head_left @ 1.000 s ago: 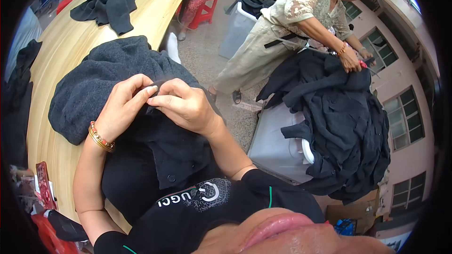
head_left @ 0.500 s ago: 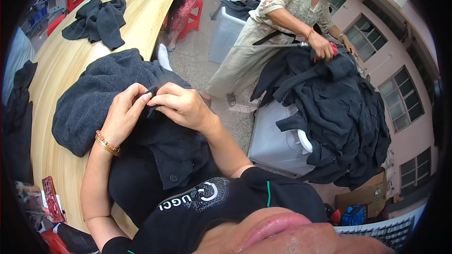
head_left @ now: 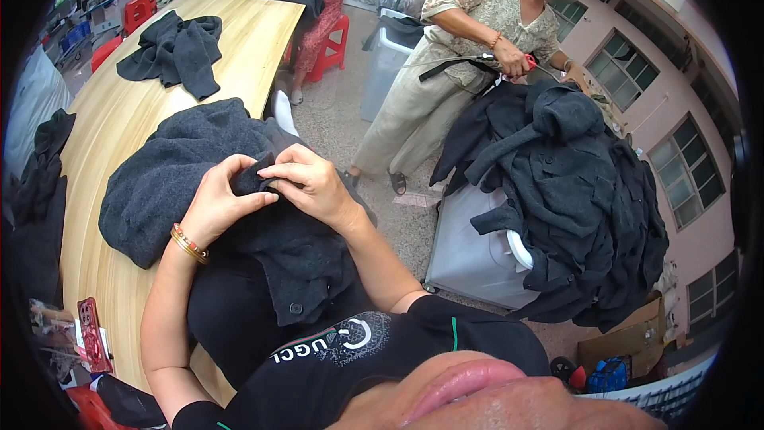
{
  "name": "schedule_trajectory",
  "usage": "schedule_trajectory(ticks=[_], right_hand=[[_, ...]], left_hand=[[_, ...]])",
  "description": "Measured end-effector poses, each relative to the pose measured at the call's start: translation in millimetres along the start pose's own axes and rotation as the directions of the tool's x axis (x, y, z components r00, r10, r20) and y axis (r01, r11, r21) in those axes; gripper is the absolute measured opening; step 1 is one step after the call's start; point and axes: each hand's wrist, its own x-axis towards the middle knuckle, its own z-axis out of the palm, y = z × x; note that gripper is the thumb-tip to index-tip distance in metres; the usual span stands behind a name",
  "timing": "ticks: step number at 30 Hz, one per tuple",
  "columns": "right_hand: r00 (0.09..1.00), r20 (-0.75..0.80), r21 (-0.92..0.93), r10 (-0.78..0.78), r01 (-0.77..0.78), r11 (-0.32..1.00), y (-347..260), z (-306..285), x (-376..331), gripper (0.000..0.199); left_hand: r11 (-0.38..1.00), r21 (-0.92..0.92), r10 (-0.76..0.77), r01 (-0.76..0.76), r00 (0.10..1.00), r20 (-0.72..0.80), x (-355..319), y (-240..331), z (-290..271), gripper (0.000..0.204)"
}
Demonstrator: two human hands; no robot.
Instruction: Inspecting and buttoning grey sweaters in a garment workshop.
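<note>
Fingertips of the left hand (head_left: 213, 209) and right hand (head_left: 317, 191) pinch a raised edge of the dark grey woolly garment (head_left: 179, 183) between them; its bulk lies just beyond, on the pale wood-grain table (head_left: 248, 52), its buttoned flap (head_left: 306, 275) nearer.

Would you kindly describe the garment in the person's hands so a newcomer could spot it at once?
Start at the pale wooden table on the left. Along its near right edge, a dark grey garment lies bunched in thick folds. Unlike the loose garment farther up the table, it is held between the person's left hand and right hand.
</note>
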Motion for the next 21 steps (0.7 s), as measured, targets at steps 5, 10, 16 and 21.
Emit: schedule_trajectory(ticks=[5,10,16,21], right_hand=[[1.0,-0.005,0.095,0.003,-0.003,0.995,8,6,-2,0.025],[0.999,0.035,0.157,0.03,-0.035,0.987,12,6,0,0.024],[0.993,0.085,0.196,0.082,-0.097,0.976,12,6,1,0.022],[0.996,0.087,0.139,0.032,-0.044,0.989,17,5,-1,0.025]], left_hand=[[0.997,0.077,0.01,-0.004,0.998,-0.068,1,-5,2,0.035],[0.998,0.055,0.035,-0.031,0.996,-0.08,2,-8,1,0.032],[0.999,0.022,-0.028,0.029,0.996,-0.079,2,-12,0,0.037],[0.996,0.066,0.066,-0.059,0.993,-0.102,2,-23,2,0.033]])
